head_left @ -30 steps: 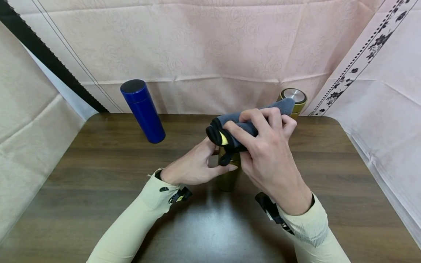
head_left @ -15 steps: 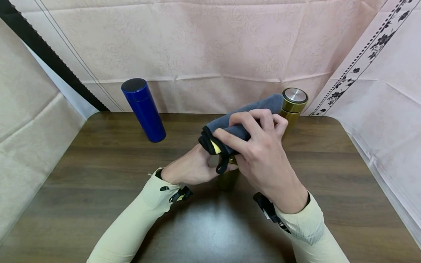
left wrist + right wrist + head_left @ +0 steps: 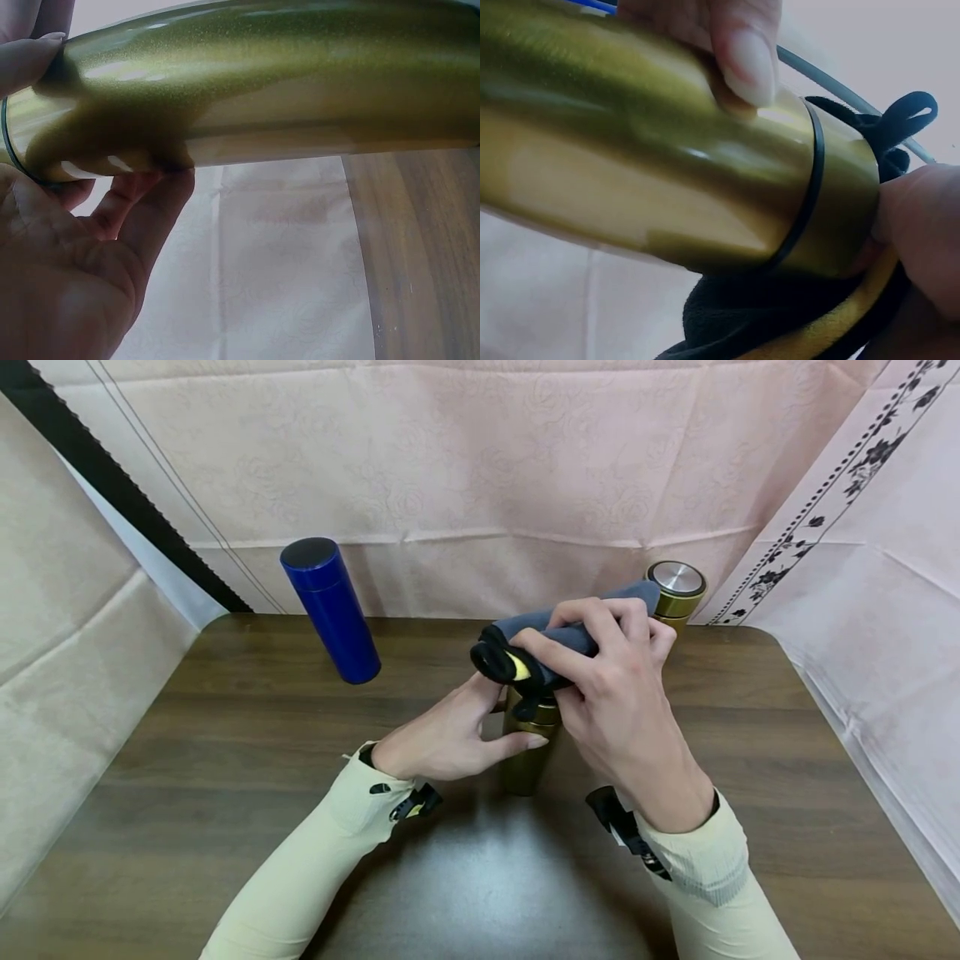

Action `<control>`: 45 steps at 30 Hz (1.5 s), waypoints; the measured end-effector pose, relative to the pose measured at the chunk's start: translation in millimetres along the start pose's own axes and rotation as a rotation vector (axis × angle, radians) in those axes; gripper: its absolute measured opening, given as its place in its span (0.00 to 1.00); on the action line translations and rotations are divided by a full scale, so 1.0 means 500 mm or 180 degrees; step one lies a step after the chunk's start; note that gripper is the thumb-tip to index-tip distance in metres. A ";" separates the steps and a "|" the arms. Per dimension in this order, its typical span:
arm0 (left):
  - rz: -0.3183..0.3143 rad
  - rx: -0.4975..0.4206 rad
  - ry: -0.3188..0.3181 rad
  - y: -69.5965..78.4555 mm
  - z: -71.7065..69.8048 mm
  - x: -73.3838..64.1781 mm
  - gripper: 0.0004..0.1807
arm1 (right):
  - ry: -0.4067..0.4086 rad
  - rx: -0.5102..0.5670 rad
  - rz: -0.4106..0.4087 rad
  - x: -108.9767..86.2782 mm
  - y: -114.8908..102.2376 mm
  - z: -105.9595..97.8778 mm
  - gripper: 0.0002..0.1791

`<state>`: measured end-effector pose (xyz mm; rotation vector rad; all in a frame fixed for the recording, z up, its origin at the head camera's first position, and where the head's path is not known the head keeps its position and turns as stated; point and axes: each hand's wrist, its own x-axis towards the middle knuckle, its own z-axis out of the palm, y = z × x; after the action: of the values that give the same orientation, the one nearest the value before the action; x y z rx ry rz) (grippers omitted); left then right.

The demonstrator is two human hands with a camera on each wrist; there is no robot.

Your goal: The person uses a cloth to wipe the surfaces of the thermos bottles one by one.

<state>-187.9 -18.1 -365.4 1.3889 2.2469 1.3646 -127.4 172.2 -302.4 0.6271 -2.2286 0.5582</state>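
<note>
A gold-green vacuum flask (image 3: 528, 760) stands upright on the wooden table in front of the person. My left hand (image 3: 450, 735) grips it near the top, thumb on the near side and fingers round the far side; the left wrist view shows those fingertips on the flask's shiny body (image 3: 285, 90). Over the lid, my right hand (image 3: 615, 693) holds a folded grey-blue cloth (image 3: 570, 635) with black edging and a yellow patch. In the right wrist view the black-edged cloth (image 3: 780, 307) lies against the lid (image 3: 847, 195), below a dark ring. Most of the lid's top is hidden.
A blue flask (image 3: 330, 610) with a black top stands at the back left. Another gold flask (image 3: 677, 593) with a silver lid is at the back right, partly behind the cloth. A pale patterned fabric (image 3: 450, 485) hangs behind the table (image 3: 225, 802).
My right hand and the cloth swing left and toward me, then back right and away over the flask's lid. The left hand keeps its grip nearly still.
</note>
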 end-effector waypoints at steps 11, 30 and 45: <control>0.0084 -0.0062 -0.0040 -0.002 0.009 0.011 0.47 | -0.0074 -0.0040 0.0174 -0.010 0.008 -0.022 0.23; 0.0052 -0.0138 -0.0146 -0.002 0.020 0.015 0.47 | -0.0165 -0.0091 0.0092 -0.017 0.007 -0.038 0.26; -0.0061 -0.0102 -0.0082 -0.005 0.010 0.006 0.48 | -0.0054 -0.0259 -0.0023 -0.007 -0.010 -0.017 0.29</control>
<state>-188.3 -12.8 -369.3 1.3633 2.2067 1.3627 -118.1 173.8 -298.7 0.5997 -2.2518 0.4575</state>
